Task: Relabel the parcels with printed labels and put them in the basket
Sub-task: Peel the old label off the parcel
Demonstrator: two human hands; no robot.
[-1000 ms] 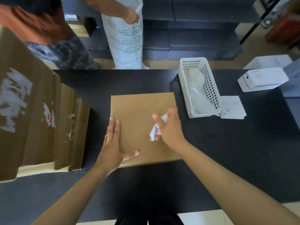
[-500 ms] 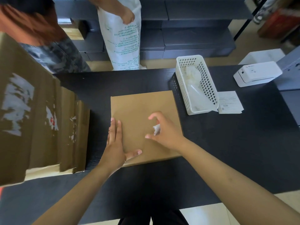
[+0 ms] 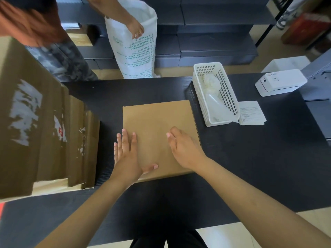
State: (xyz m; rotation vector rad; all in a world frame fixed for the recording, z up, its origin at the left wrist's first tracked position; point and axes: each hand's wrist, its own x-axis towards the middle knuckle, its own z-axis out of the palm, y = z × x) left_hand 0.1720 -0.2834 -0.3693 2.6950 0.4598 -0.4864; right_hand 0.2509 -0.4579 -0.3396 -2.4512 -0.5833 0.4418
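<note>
A flat brown cardboard parcel [image 3: 157,119] lies on the black table in front of me, its top face bare. My left hand [image 3: 127,154] rests flat on its left edge with fingers straight. My right hand [image 3: 184,147] sits knuckles-up on the parcel's right half, fingers curled under; the white paper scrap it held is hidden beneath it. The white mesh basket [image 3: 198,97] stands just right of the parcel with clear plastic bags inside. A small stack of printed labels [image 3: 250,113] lies right of the basket.
A white label printer [image 3: 281,83] sits at the far right. Tall brown cartons [image 3: 35,122] with torn label remains fill the table's left side. Beyond the far edge another person's hand [image 3: 136,27] holds a white sack [image 3: 134,51].
My right hand, which held a crumpled white scrap above the parcel, has turned palm down and closed over it; the scrap no longer shows. The left hand stayed flat.
</note>
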